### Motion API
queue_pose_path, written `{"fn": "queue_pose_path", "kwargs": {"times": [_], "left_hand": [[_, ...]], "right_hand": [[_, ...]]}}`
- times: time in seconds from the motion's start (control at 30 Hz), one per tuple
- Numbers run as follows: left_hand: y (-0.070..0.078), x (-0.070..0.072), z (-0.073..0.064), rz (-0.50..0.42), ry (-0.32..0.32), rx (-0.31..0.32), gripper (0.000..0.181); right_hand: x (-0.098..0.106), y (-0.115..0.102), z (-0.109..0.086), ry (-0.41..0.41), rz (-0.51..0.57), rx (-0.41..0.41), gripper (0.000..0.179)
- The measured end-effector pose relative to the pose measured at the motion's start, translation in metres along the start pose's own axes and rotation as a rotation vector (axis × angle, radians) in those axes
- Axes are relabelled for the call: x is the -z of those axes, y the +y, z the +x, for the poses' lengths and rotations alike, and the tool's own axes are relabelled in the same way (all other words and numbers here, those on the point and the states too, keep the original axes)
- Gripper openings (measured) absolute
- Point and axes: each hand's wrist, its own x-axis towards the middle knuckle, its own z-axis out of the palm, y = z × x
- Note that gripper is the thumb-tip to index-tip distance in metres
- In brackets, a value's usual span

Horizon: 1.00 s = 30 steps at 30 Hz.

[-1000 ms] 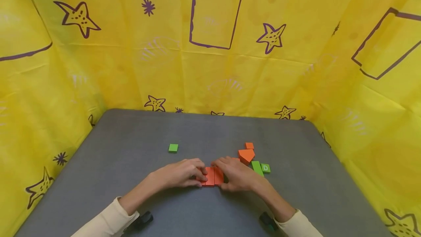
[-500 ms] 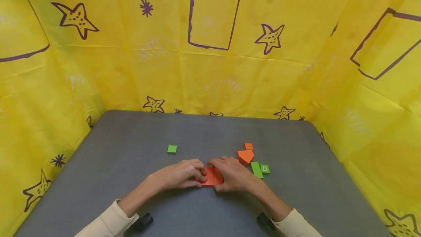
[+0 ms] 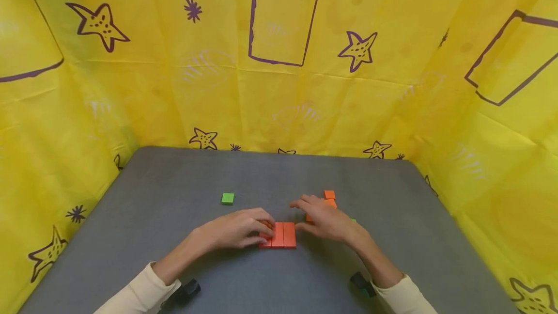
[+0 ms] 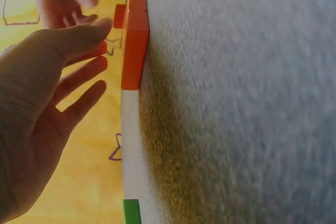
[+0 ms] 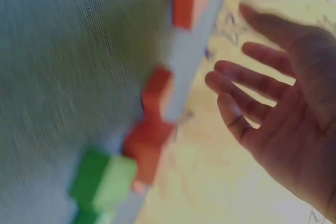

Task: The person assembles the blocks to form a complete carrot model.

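Observation:
Three flat red-orange blocks [image 3: 289,235] lie side by side in a row on the grey table, their edges flush. My left hand [image 3: 241,229] hovers over the left end of this row and hides part of it. In the left wrist view its loosely bent fingers [image 4: 86,74] hold nothing, and the row's orange front face [image 4: 135,51] stands just beyond the fingertips. Lifted off the right end, my right hand [image 3: 327,219] has spread, relaxed fingers and an empty palm, as the right wrist view shows. It covers much of the loose orange and green blocks behind it.
A small green block [image 3: 227,198] sits alone at the back left. Beyond the right hand are a small orange block [image 3: 329,194] and a larger orange one [image 3: 331,203]. Blurred green blocks [image 5: 100,179] show in the right wrist view. Yellow patterned cloth [image 3: 279,101] surrounds the table.
My right hand has let go of the row's right end and moved up and to the right, uncovering the rightmost red-orange block. The left hand has hardly moved.

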Motion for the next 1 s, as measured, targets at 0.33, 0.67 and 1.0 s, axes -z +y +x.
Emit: {"fn": "queue_pose_path", "kwargs": {"times": [0.33,0.67,1.0], "left_hand": [[-0.001,-0.002,0.000,-0.054,-0.065,0.027,0.019],[-0.001,0.001,0.004,-0.113,-0.098,0.070,0.016],[-0.001,-0.003,0.005,-0.105,-0.090,0.092,0.020]], "right_hand": [[0.003,0.021,-0.010,0.006,-0.179,0.075,0.011],[-0.009,0.018,-0.011,0.130,-0.317,0.103,0.014],[-0.012,0.021,-0.012,0.070,-0.245,0.072,0.026]]}}
